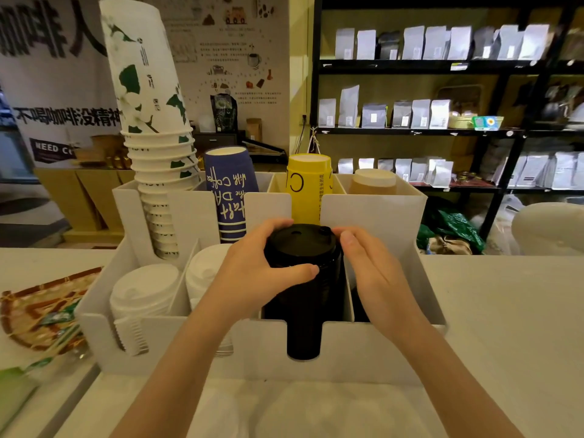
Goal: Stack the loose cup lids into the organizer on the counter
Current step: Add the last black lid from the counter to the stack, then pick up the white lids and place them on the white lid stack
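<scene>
Black lids (301, 248) btwn both hands' fingers (286, 270)

Coffee shop counter, stacked paper cups (158, 147) in a white organizer (373, 213), shelves of coffee bags (420, 113), wall menu poster (240, 49)

the blue cup (230, 197) stands upside down in the organizer's back row, so its white handwritten lettering reads inverted: "coffee" and "with" can be made out, plus "da" cut off by the divider; the rest is unclear. the yellow cup (309, 188) beside it carries a large black "c" and a column of small chinese characters too fine to read. on the wall banner (53, 90), big black characters read "咖啡人" at the top and "不喝咖啡没精神" lower down. a dark sign (52, 150) below shows "need co", cut off by the cups. the poster's (234, 52) small print and the shelf bag labels are illegible.
</scene>
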{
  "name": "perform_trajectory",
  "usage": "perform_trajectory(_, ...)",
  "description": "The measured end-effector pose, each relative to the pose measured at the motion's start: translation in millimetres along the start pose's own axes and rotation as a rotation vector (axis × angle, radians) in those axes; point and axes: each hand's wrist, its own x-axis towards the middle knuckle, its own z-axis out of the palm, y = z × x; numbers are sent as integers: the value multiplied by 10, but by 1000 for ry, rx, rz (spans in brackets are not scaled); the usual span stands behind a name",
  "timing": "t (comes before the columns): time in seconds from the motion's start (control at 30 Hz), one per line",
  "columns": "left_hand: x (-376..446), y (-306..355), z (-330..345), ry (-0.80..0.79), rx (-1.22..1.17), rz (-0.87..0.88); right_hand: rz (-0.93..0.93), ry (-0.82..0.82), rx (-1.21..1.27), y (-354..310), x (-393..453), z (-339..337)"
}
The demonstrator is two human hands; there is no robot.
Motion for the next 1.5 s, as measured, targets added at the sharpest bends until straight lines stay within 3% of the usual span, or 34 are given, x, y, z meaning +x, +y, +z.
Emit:
perform_trajectory(0.23,41,-65,-55,-78,-107,-16,-56,36,-150,24,7,10)
perform_trajectory(0.4,-4,-49,-22,-65,-42,8,-40,-11,-139,-26,0,-53)
perform_trajectory(0.53,-226,37,-4,47,218,138,-140,99,-246,-119,-34,-31)
perform_trajectory(0.67,-591,-112,-123,219,289,132,-369,177,-184,-280,-179,127)
perform_trajectory(0.77,-971,-345,-234,277,354,45,-425,38,-106,-376,-353,323)
perform_trajectory(0.9,-1481,-550,-351,353,344,-24,-461,-301,-133,-435,-586,569)
perform_trajectory(1.03,-1833,-666,-401,252,333,-149,-376,-548,-334,-382,-743,741)
perform_trajectory(1.13,-1952,-681,-360,76,250,-288,-306,-636,-520,-272,-805,830)
perform_trajectory(1.23,-1988,-752,-285,-49,226,-303,-202,-724,-606,-113,-868,917)
perform_trajectory(1.4,-2003,-849,-220,22,306,-265,-72,-709,-495,78,-975,966)
perform_trajectory(1.5,-1970,-835,-210,61,296,-241,52,-698,-298,101,-1004,946)
